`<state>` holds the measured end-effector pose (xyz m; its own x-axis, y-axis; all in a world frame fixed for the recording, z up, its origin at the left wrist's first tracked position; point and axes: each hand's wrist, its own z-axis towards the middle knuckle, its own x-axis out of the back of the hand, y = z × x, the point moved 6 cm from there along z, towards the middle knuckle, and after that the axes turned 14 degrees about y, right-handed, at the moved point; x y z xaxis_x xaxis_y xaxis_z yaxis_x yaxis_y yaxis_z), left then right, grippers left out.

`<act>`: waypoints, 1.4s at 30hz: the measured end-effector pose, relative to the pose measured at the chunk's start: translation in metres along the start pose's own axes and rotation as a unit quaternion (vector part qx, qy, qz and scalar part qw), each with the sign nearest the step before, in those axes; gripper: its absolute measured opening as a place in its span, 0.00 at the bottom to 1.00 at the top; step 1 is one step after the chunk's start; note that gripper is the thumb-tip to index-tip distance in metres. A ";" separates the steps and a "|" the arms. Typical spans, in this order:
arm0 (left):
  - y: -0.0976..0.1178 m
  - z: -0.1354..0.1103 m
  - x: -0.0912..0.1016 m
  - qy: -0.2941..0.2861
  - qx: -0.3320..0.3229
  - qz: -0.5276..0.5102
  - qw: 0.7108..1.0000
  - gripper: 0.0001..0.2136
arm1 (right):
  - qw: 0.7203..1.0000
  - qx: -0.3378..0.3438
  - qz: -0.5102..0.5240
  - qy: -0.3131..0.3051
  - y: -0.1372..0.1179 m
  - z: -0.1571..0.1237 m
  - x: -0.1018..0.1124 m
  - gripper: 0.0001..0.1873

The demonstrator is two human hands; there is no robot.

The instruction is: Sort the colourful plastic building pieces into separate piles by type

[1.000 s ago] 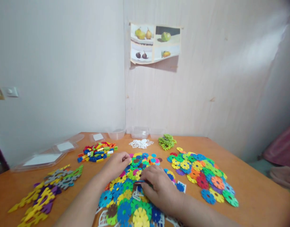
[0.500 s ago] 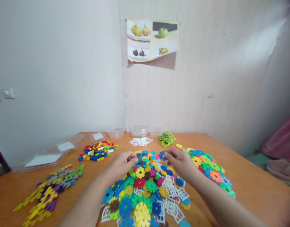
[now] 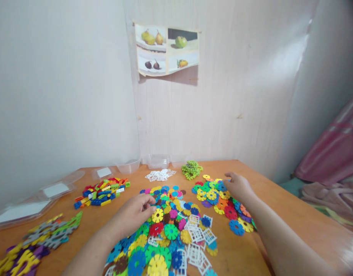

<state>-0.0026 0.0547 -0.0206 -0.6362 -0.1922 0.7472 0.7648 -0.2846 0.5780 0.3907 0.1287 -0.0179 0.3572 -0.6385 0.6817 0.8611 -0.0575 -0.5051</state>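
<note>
Discs (image 3: 171, 231) in many colors lie heaped at the center of a wooden bench (image 3: 230, 253), mixed with white window-shaped pieces (image 3: 194, 253), as a person sits with both arms stretched forward. The left hand (image 3: 136, 215) hovers over the heap's left side, fingers curled toward the thumb beside a yellow disc (image 3: 157, 215); whether anything is pinched there cannot be told. The right hand (image 3: 240, 188), its fingers bent, is at a second pile of notched discs (image 3: 230, 211) on the right, close to a blue one; its grip, too, cannot be made out. To the left are building bricks (image 3: 103, 193) and, nearer, yellow, purple, gray and green interlocking pieces (image 3: 46, 237). Small white pieces (image 3: 160, 175) and a green cluster (image 3: 191, 170) sit toward the back, before clear plastic containers (image 3: 158, 161). Above, a print of fruit (image 3: 166, 50) hangs on the wall; pink fabric (image 3: 331, 149) shows at right.
</note>
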 end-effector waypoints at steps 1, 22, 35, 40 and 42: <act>0.000 0.000 0.000 0.001 0.000 0.001 1.000 0.15 | 1.000 -0.001 0.000 -0.002 -0.001 0.000 0.000 0.22; 0.022 -0.006 -0.004 -0.015 -0.012 -0.020 1.000 0.06 | 0.936 0.253 0.165 -0.179 -0.139 -0.111 0.006 0.15; 0.045 -0.012 -0.015 -0.016 0.040 -0.205 0.978 0.15 | 0.929 0.194 0.267 -0.167 -0.149 -0.119 0.006 0.12; 0.032 -0.006 0.004 0.032 0.060 -0.145 0.987 0.16 | 0.984 0.097 0.140 -0.057 -0.089 -0.054 0.009 0.16; 0.030 -0.004 0.009 0.046 0.058 -0.129 0.989 0.16 | 0.994 0.065 0.081 -0.035 -0.061 -0.032 0.007 0.17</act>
<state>0.0140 0.0405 0.0019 -0.8143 -0.2127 0.5400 0.5787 -0.2273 0.7832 0.3296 0.1030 0.0007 0.5151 -0.5756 0.6351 0.8284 0.1439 -0.5414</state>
